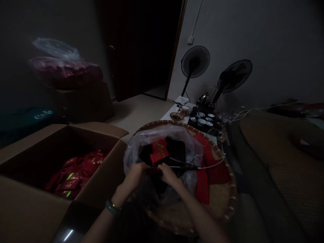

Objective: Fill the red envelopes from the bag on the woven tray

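My left hand point(136, 172), with a green bangle at its wrist, is closed on the left side of a dark red packet point(153, 170). The fingers of my right hand point(168, 173) pinch the packet's other side. Just beyond my right hand lies a black two-armed tool point(184, 166) with a white cord point(213, 166). Red packets with green marks point(160, 150) rest on black material inside a clear plastic bag point(134, 145). The bag sits in a round woven bamboo tray point(230, 199). In dim light the packet's details are hard to make out.
Left of the tray stands an open cardboard box point(22, 202) with several red packets point(73, 179) inside. Flat red pieces point(215, 165) lie in the tray's right side. Cups point(201, 122) and two fans point(195, 62) are behind; a woven mat point(280, 158) is at right.
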### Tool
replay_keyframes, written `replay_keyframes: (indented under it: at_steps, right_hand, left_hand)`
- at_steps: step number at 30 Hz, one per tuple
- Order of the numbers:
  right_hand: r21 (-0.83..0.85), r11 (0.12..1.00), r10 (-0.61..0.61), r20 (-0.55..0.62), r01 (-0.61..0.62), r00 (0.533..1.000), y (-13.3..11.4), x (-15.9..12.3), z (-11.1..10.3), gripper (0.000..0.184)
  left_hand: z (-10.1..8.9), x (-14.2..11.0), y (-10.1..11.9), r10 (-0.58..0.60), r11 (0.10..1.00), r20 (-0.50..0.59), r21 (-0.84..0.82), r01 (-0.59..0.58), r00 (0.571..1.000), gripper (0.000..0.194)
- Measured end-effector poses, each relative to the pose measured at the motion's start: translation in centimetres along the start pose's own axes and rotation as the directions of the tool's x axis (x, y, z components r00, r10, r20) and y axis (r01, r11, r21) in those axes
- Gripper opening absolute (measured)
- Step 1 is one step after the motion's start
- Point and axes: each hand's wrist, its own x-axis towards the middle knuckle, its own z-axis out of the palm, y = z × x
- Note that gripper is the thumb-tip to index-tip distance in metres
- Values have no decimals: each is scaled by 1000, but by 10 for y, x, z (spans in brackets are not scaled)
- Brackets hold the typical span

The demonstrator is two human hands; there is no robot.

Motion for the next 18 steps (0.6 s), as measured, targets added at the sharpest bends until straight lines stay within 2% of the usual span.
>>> replay_keyframes:
  at_steps: [5, 8, 10, 13, 15, 16, 18]
  right_hand:
    - [276, 961, 31, -172, 17, 985, 19, -9, -9, 22]
    - [474, 881, 120, -189, -16, 975, 30, -15, -13, 20]
    - [629, 773, 196, -122, -77, 973, 34, -19, -13, 20]
    - [828, 535, 271, 23, -171, 962, 32, -24, -15, 24]
    - [902, 388, 289, 73, -187, 955, 26, -29, -23, 28]
    - [925, 336, 291, 78, -178, 953, 23, -32, -28, 30]
    - [947, 289, 289, 54, -141, 956, 15, -37, -42, 32]
  left_hand:
    - [-2, 2, -4, 25, 1000, -7, 0, -25, 1000, 38]
    - [-5, 4, -4, 15, 999, 20, 48, -16, 1000, 41]
    - [-7, 5, -2, 17, 997, 39, 72, -20, 999, 41]
    - [-5, 8, 6, 55, 995, 91, 83, -63, 994, 36]
    - [-1, 11, 12, 71, 992, 130, 98, -84, 989, 34]
    - [1, 13, 15, 76, 990, 144, 108, -92, 987, 33]
    - [5, 16, 20, 81, 988, 155, 120, -100, 985, 32]
